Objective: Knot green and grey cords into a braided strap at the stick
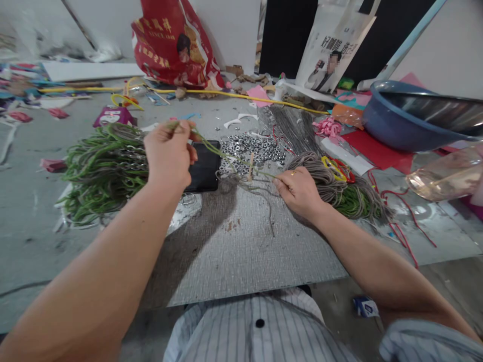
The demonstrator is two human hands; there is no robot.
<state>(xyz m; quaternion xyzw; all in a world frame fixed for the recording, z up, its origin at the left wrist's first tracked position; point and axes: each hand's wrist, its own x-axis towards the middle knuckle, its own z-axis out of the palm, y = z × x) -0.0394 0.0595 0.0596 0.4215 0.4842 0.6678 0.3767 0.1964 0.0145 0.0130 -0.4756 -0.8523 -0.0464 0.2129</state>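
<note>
My left hand (169, 153) is raised over the table, its fingers pinched on one end of a thin green and grey cord (222, 160). The cord runs slanting down to my right hand (298, 191), which pinches its other end low on the grey mat (234, 246). A small wooden peg (250, 168) stands under the cord. Behind it lies a heap of small metal nuts (251, 148). A black phone (204, 166) lies just past my left hand. A pile of green and grey cords (103, 168) sits to the left, another bundle of cords (339, 188) beside my right hand.
A blue basin (396, 123) with a steel bowl (441, 110) in it stands at the back right, a clear plastic bottle (449, 176) lying in front of it. Red strings (400, 221) trail off the right. A red bag (171, 42), yellow rods and scraps crowd the back.
</note>
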